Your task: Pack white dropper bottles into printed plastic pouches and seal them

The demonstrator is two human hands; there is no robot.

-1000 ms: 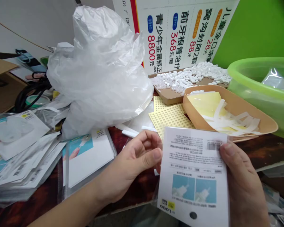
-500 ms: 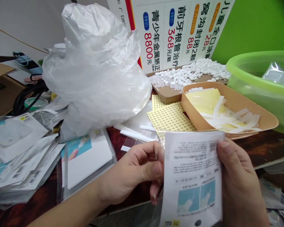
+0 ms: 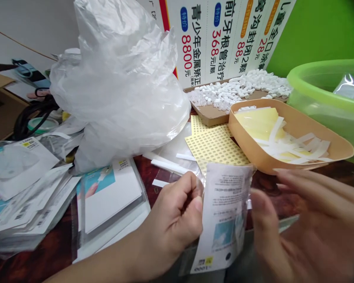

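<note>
My left hand (image 3: 175,222) is closed on the left edge of a printed card in a clear plastic sleeve (image 3: 224,204). The card stands tilted toward me, its right side bent back. It bears small printed text and blue pictures. Just right of the card, my right hand (image 3: 312,232) is open, thumb and fingers apart, with nothing between them; it is slightly blurred. Behind the card lie yellow sticker sheets (image 3: 215,147) with small printed marks. White strips (image 3: 169,167) lie near my left knuckles.
Sleeved cards are stacked at left (image 3: 26,208) and beside my left forearm (image 3: 112,196). A big white plastic bag (image 3: 120,86) stands behind them. At right are an orange tray (image 3: 238,133) of strips and a green basin (image 3: 312,86). White caps (image 3: 247,86) fill a cardboard tray.
My right hand has let go of the card's right edge, moved right and opened. The card now bends and has shifted slightly left, still in my left hand.
</note>
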